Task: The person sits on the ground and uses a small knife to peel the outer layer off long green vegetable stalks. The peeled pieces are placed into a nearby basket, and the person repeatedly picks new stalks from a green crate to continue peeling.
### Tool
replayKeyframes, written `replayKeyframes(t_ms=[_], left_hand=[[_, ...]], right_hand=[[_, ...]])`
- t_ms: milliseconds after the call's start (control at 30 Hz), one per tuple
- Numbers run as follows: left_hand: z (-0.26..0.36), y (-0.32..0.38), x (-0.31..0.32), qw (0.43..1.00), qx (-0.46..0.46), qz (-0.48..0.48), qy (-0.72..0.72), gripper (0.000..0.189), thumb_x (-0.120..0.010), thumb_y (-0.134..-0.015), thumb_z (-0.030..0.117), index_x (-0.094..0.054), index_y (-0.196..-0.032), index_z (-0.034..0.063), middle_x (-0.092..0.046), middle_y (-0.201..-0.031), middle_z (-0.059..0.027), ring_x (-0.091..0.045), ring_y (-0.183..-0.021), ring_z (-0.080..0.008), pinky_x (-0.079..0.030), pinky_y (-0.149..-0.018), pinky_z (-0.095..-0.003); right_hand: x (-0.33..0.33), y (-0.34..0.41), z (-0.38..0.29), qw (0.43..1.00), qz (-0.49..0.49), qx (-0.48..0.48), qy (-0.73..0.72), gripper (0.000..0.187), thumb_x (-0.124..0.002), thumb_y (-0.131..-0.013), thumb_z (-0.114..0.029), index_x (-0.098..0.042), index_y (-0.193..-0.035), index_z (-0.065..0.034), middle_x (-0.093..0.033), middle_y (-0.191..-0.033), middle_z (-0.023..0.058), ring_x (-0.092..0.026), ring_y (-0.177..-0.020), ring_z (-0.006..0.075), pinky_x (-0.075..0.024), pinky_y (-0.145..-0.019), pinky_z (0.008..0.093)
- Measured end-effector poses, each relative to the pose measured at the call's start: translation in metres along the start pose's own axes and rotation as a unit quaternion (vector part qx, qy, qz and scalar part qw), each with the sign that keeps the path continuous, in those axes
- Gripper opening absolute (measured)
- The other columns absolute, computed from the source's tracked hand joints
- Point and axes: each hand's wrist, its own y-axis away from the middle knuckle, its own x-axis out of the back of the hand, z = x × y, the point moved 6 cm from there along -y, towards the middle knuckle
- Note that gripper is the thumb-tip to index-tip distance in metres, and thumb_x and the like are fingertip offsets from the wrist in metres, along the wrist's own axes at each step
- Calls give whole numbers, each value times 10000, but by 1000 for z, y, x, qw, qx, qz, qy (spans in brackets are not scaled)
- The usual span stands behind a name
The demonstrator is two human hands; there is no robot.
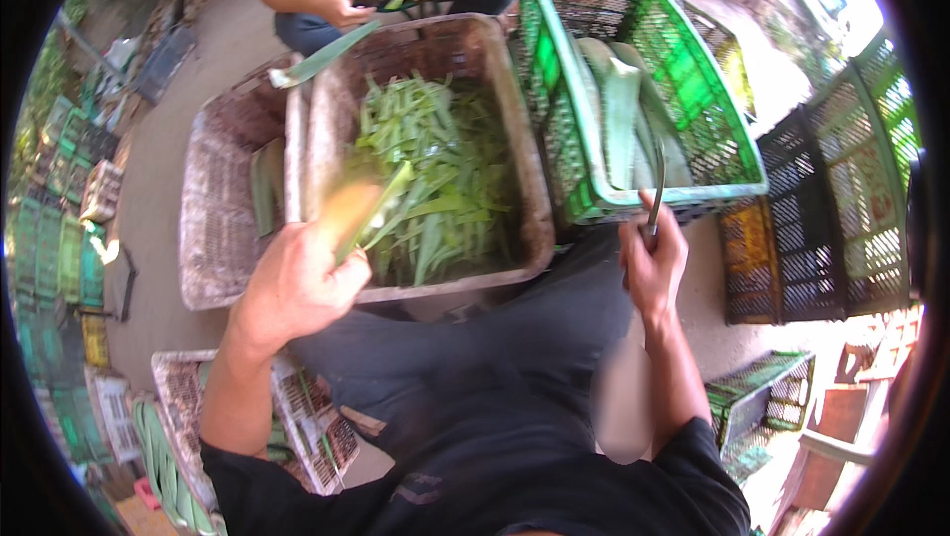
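Observation:
My left hand [297,291] grips a green strip of aloe leaf [387,198] above the near left part of a worn plastic crate [534,202]. Something yellowish beside the strip is too blurred to make out. Below it, the crate holds a heap of green peel strips [434,142] in murky liquid. In my right hand [657,265] is a knife with a thin curved blade [660,176], pointing away from me. Its tip overlaps a green mesh crate [683,197] in which several thick aloe leaves [622,120] lie.
Opposite me a person's hands [349,7] hold a dark-handled tool and a leaf piece. One cut leaf [326,57] lies across the crate rims. A second worn crate [223,187] stands left, with a leaf inside. Dark crates [809,217] stand right; more leaves [167,469] lie lower left.

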Motion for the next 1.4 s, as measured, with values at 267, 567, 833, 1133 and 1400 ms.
replayKeyframes(t_ms=[267,567,833,1133,1400], left_hand=[[-27,-8,-36,994,18,52,-99,686,-664,-828,371,-437,-1338,-27,-422,-1369,-271,-444,-1251,-405,-365,-1056,-418],[-78,76,-114,982,164,92,5,541,-679,-814,203,-495,-1251,-58,-504,-1274,-252,-507,-1164,-403,-410,-998,-413],[-88,95,-155,968,238,62,46,571,-672,-806,208,-479,-1274,-58,-487,-1293,-269,-470,-1207,-398,-379,-1026,-415],[-66,48,-153,987,127,77,68,515,-666,-807,194,-513,-1231,-54,-499,-1280,-265,-494,-1178,-406,-397,-1011,-421],[-25,13,-146,865,49,126,483,642,-661,-876,161,-331,-1414,42,-465,-1343,-226,-501,-1216,-296,-454,-973,-388]], right_hand=[[3,-182,43,915,-87,-14,394,281,-657,-753,-233,-662,-944,-28,-656,-968,240,-631,-934,394,-504,-821,442],[-53,-221,141,779,-303,-15,548,595,-761,-671,-510,-657,-798,62,-661,-687,173,-662,-564,262,-573,-552,368],[-60,-207,172,761,-361,-272,466,535,-750,-734,-319,-600,-980,132,-657,-817,264,-681,-665,311,-566,-515,431],[-8,-238,93,941,-72,-308,-124,337,-637,-829,-287,-596,-877,44,-581,-616,195,-537,-434,294,-508,-569,388],[-5,-49,-46,967,-146,-172,-116,303,-689,-789,-285,-549,-954,-73,-533,-666,45,-515,-482,153,-392,-326,294]])
